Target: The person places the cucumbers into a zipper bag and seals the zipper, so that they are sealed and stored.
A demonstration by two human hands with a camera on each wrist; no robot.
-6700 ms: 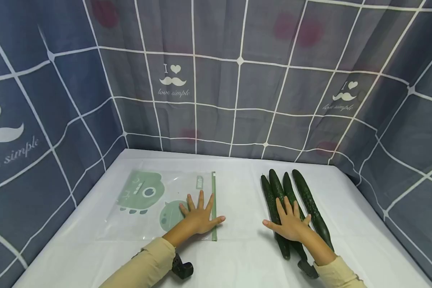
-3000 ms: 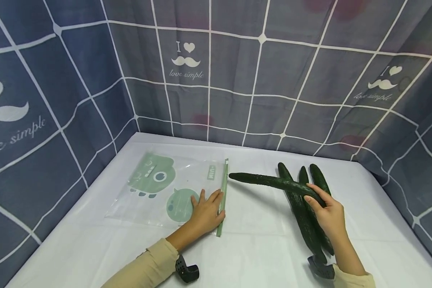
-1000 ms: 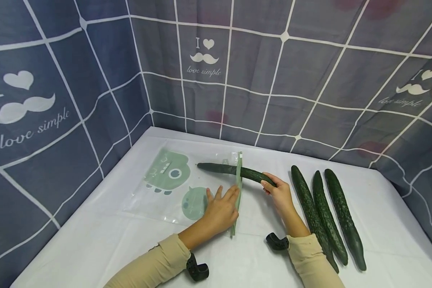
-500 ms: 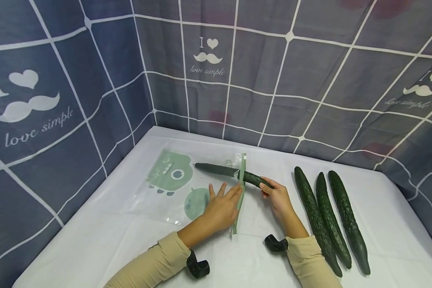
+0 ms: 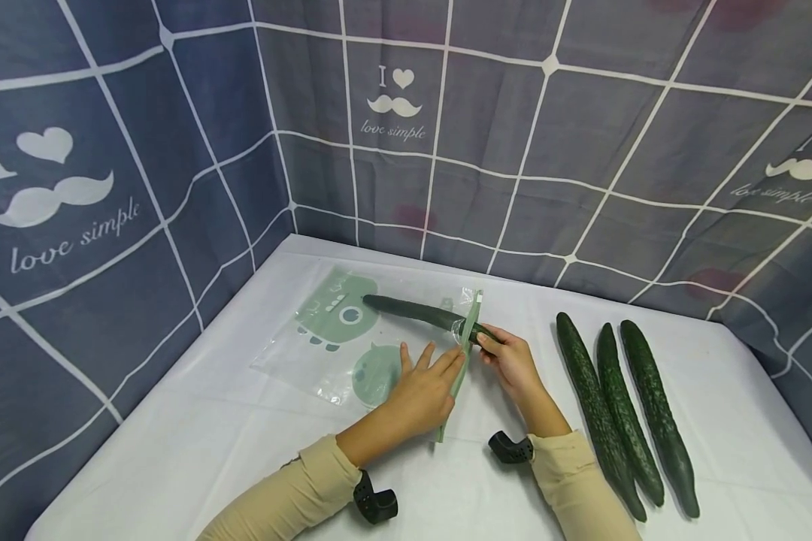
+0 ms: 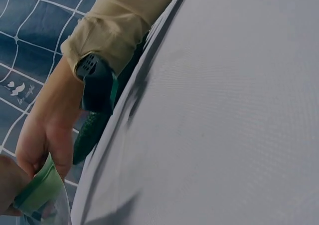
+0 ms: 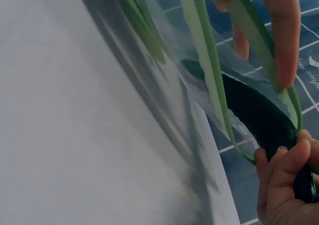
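Note:
A clear zip bag (image 5: 314,372) with green cartoon prints and a green zip edge lies flat, its mouth facing right. Most of one dark green cucumber (image 5: 413,309) is inside it, seen through the film. My right hand (image 5: 514,368) grips the cucumber's near end, right at the bag's mouth. My left hand (image 5: 422,394) pinches the upper lip of the mouth; in the head view its thumb is hidden. The right wrist view shows the parted green zip edge (image 7: 214,80) around the cucumber (image 7: 261,112), with left fingers (image 7: 286,40) on the upper strip.
Three more cucumbers (image 5: 625,413) lie side by side on the white tabletop (image 5: 230,466), right of my right forearm. A dark checked curtain (image 5: 487,128) stands around the back and sides. Black wrist cameras (image 5: 377,503) jut from both sleeves.
My right hand picked one cucumber from the group of several, carried it left and pushed it deeper into the bag. My left hand went from lying spread on the bag to pinching its mouth.

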